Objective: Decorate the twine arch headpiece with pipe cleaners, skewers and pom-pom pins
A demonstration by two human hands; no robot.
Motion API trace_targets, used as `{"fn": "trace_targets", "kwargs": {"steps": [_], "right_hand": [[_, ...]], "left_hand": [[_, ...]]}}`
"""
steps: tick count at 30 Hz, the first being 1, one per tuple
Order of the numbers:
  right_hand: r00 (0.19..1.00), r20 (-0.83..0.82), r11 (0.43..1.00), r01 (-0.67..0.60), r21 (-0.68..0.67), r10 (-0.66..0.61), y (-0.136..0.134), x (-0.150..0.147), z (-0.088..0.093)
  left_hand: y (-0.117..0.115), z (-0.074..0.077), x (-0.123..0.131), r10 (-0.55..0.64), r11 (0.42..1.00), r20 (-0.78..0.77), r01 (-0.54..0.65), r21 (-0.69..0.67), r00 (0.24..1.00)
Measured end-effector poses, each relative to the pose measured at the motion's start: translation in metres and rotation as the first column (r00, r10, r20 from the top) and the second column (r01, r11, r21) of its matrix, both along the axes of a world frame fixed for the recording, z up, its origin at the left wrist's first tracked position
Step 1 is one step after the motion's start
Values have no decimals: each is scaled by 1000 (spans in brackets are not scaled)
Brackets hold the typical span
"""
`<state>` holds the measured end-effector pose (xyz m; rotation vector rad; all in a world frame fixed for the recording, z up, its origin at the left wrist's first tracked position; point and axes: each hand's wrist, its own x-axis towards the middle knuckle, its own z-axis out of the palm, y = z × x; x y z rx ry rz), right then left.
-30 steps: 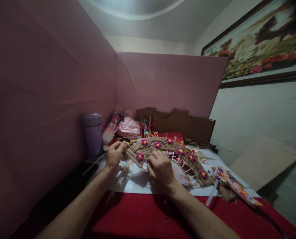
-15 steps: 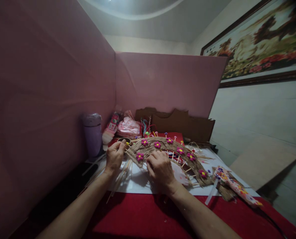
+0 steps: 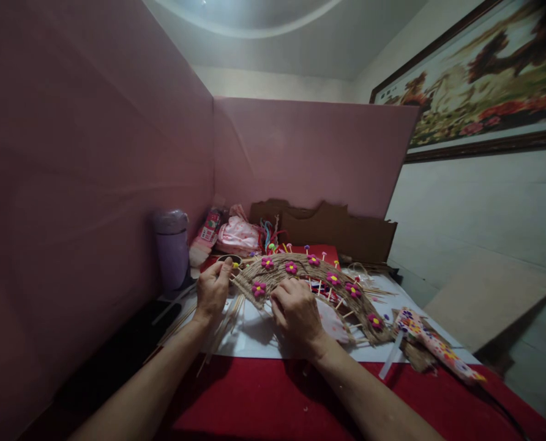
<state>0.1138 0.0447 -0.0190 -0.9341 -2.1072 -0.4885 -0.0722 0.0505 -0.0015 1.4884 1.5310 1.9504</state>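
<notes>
A fan-shaped craft piece stands tilted over the table, its arched band wound in brown twine and dotted with pink felt flowers. Thin wooden sticks cross the band, with small coloured tips along the outer edge. My left hand is closed at the band's left end, thumb and index finger pinching a stick near a yellow tip. At the inner edge, the curled fingers of my right hand grip the piece; their tips are hidden. Beside that wrist shows a white, pink-spotted half-round.
A floral-patterned glue gun lies at the right with its cord trailing. Loose sticks lie at the left. Behind stand a purple tumbler, pink cloth and torn cardboard. A red cloth covers the table's front.
Both hands keep the same hold on the fan-shaped piece. Only a very slight shift of the whole view shows.
</notes>
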Motion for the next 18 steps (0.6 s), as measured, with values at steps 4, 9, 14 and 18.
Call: {"fn": "trace_targets", "kwargs": {"steps": [4,9,14,18], "right_hand": [[1000,-2,1000,-1,0,1,1,0,1],[1000,-13,1000,-9,-5,9,0,0,1],[1000,-5,1000,-9,-17,9,0,0,0],[1000,-1,1000,3,-11,-3,1,0,-1]], "left_hand": [[3,-2,-1,-37,999,43,38,-15,998],[6,-5,-2,-62,997,70,66,-42,996],[8,-6,-3,-62,998,135,65,-17,989],[8,-6,-3,-42,999,45,43,-17,998]]}}
